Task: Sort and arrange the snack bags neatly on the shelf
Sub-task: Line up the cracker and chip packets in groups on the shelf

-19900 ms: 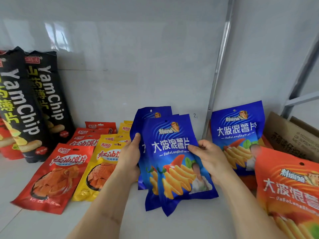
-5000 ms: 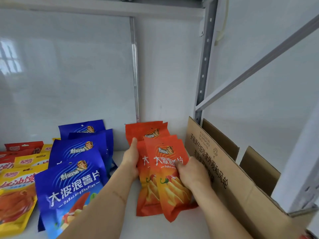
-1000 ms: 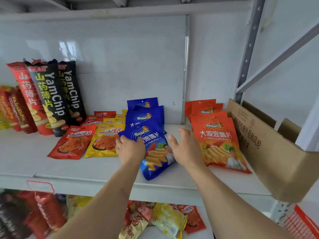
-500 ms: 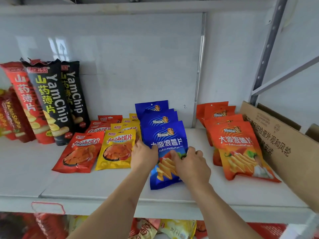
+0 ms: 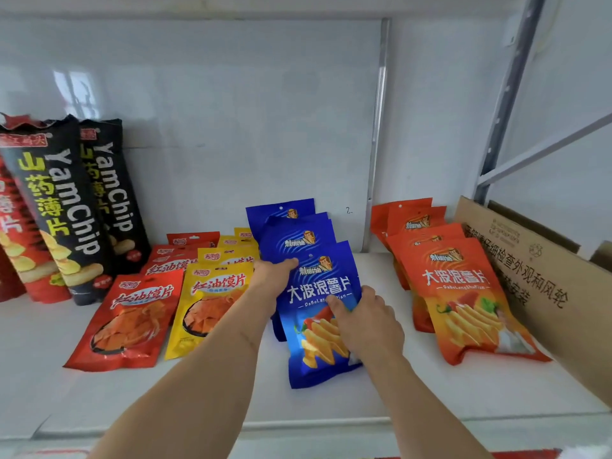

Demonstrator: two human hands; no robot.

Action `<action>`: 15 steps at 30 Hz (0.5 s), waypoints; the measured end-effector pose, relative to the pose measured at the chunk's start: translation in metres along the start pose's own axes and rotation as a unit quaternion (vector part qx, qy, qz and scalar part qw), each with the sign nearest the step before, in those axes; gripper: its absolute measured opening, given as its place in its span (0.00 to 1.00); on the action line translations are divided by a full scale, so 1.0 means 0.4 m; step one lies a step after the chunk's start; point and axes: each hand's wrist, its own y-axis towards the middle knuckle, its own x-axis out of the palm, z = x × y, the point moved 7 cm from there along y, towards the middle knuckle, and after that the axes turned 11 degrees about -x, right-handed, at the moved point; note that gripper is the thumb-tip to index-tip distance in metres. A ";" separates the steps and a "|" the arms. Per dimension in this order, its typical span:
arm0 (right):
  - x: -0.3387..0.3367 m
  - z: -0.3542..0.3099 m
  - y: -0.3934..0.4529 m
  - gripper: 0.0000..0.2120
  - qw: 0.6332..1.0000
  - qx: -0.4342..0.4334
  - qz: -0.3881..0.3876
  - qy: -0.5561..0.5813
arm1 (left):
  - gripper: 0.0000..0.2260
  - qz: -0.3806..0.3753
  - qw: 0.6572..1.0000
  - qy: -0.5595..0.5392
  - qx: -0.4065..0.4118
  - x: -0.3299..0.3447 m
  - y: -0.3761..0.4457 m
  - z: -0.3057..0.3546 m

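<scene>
Shelf (image 5: 430, 389) boards run white across the frame, and at the far left tall black yam chip bags (image 5: 71, 210) lean upright against the back wall. Just right of them lie a row of red pouches (image 5: 127, 319) and a row of yellow pouches (image 5: 212, 299), each overlapping back toward the wall. The left hand (image 5: 271, 276) comes next, its grip closed on the upper left edge of the front blue chip bag (image 5: 314, 326), thumb on the bag's face. That bag lies flat at the head of a stack of blue bags (image 5: 291, 226). The right hand (image 5: 364, 323) presses on the same front bag's right side, fingers curled over its edge. Well apart to the right sits a stack of orange chip bags (image 5: 463, 293), and beside it a cardboard box (image 5: 546, 293).
</scene>
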 end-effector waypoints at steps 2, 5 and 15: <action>0.008 0.002 0.008 0.34 1.000 -0.001 0.002 0.014 | 0.27 -0.011 1.000 -0.001 -0.006 0.005 0.015 0.004; 0.019 0.010 0.015 0.34 1.000 -0.002 0.009 0.026 | 0.22 -0.033 0.999 -0.015 -0.018 0.009 0.038 0.018; 0.027 0.023 0.040 0.34 0.998 0.001 0.009 0.064 | 0.25 -0.038 0.999 -0.002 -0.004 0.040 0.091 0.039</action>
